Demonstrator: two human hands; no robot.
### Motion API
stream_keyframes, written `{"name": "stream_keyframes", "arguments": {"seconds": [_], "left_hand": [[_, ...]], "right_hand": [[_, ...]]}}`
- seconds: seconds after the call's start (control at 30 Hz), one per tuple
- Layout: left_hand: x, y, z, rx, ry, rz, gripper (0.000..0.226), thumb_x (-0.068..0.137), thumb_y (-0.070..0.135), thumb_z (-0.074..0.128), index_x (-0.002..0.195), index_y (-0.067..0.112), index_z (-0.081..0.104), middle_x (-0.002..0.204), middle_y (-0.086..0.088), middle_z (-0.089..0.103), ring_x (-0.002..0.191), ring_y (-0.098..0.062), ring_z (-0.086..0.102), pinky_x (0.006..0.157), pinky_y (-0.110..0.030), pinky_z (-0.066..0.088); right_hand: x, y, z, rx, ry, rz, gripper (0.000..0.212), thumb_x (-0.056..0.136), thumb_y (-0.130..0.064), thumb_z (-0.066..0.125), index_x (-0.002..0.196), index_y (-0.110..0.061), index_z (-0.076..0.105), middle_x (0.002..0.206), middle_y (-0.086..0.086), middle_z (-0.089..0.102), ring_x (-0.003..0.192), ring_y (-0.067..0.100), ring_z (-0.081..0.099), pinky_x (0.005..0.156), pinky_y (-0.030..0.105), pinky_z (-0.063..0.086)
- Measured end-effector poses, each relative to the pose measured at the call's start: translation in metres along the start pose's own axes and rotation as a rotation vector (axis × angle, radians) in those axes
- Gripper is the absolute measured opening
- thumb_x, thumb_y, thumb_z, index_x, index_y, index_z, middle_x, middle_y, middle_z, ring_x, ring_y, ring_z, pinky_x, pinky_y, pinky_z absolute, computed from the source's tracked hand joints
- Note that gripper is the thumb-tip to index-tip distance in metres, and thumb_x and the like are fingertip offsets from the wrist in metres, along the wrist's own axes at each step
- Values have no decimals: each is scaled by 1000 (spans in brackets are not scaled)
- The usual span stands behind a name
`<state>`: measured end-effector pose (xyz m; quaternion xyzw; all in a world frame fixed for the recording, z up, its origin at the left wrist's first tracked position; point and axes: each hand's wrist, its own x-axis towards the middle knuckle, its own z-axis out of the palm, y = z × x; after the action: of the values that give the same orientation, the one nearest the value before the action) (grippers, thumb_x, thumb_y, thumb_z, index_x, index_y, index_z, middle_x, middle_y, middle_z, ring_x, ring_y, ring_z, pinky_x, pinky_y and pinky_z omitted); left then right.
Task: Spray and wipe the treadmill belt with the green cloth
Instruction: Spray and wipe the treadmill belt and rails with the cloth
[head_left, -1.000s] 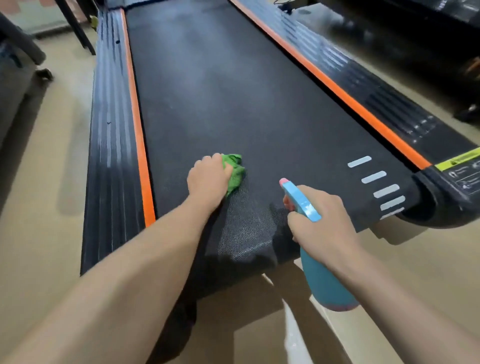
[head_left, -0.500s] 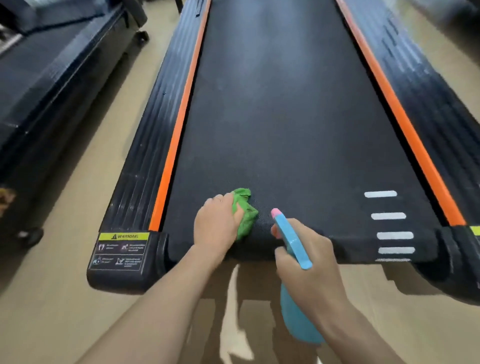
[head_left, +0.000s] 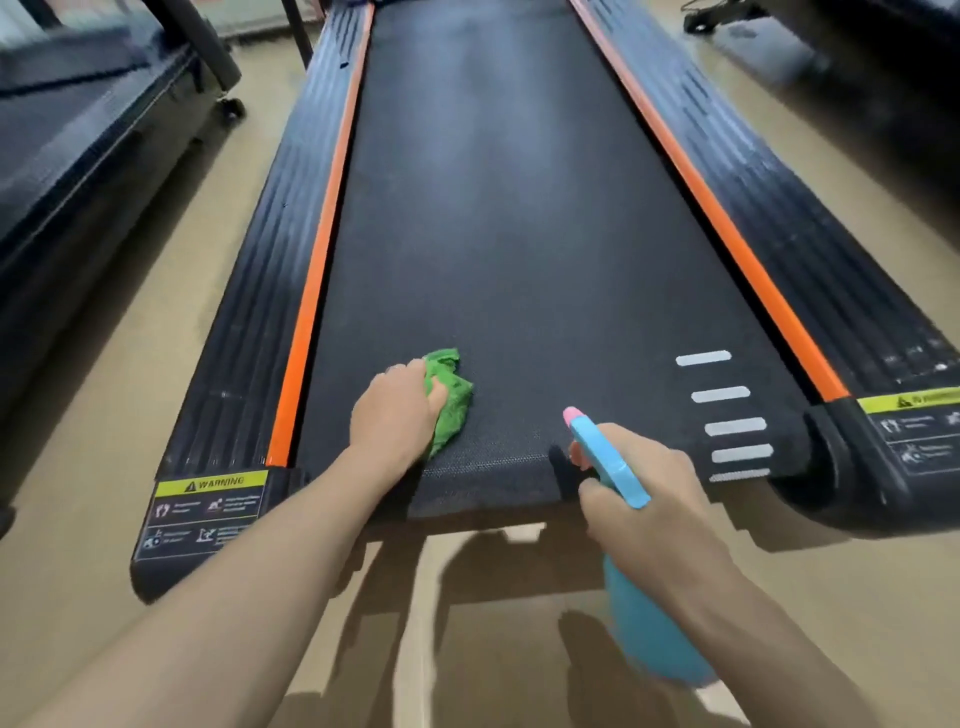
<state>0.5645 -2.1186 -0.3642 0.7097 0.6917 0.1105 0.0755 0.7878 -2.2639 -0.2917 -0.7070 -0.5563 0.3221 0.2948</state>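
Note:
The black treadmill belt (head_left: 509, 218) runs away from me between two orange strips. My left hand (head_left: 395, 413) grips the crumpled green cloth (head_left: 451, 397) and presses it on the belt near the rear end, left of centre. My right hand (head_left: 641, 488) holds a blue spray bottle (head_left: 649, 634) by its neck, a finger on the trigger. Its pink-tipped nozzle (head_left: 571, 414) points forward over the belt's rear edge. The bottle's body hangs below the hand, over the floor.
Black ribbed side rails (head_left: 270, 291) flank the belt, with yellow warning labels (head_left: 210, 486) on the rear end caps. White stripes (head_left: 724, 410) mark the belt at right. Another treadmill (head_left: 78, 156) stands at left and dark equipment at far right. The floor (head_left: 93, 493) is beige.
My view swung from the treadmill's left side to square behind it. The left hand with the cloth slid a little forward up the belt. The right hand kept its hold on the bottle.

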Motion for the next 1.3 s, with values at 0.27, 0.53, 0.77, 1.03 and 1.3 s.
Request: {"name": "stream_keyframes", "arguments": {"seconds": [0.27, 0.53, 0.77, 1.03, 1.3], "left_hand": [[-129, -63, -52, -304, -34, -183, 23, 99, 33, 44, 78, 23, 46, 75, 2, 57, 76, -25, 56, 66, -40, 40], [-115, -49, -77, -462, 152, -257, 31, 101, 32, 40, 74, 18, 47, 71, -2, 57, 71, -22, 54, 63, -39, 38], [-92, -47, -43, -394, 157, -195, 26, 100, 36, 40, 83, 19, 49, 86, -5, 59, 86, -30, 55, 72, -42, 43], [10, -12, -7, -22, 123, -172, 36, 99, 39, 38, 103, 9, 56, 108, -19, 61, 102, -41, 55, 84, -45, 44], [33, 142, 54, 19, 149, 280, 22, 89, 31, 53, 81, 11, 58, 86, -13, 63, 78, -36, 57, 64, -41, 40]], "right_hand": [[18, -24, 47, 60, 28, 96, 17, 60, -25, 42, 75, -18, 50, 68, 5, 59, 70, 38, 67, 71, 51, 59], [32, -24, 56, -55, 16, 82, 24, 63, -26, 40, 80, -12, 47, 78, 8, 60, 73, 39, 68, 78, 48, 55], [20, -22, 53, -50, 6, 98, 28, 60, -27, 40, 79, -9, 46, 74, 10, 62, 72, 39, 67, 75, 46, 56], [22, -8, 21, -98, 75, 26, 32, 61, -27, 41, 86, -10, 51, 75, 7, 61, 75, 35, 60, 72, 45, 53], [44, 22, 5, 3, 189, 45, 23, 63, -23, 44, 82, -13, 53, 70, 7, 59, 71, 39, 62, 68, 51, 58]]}}
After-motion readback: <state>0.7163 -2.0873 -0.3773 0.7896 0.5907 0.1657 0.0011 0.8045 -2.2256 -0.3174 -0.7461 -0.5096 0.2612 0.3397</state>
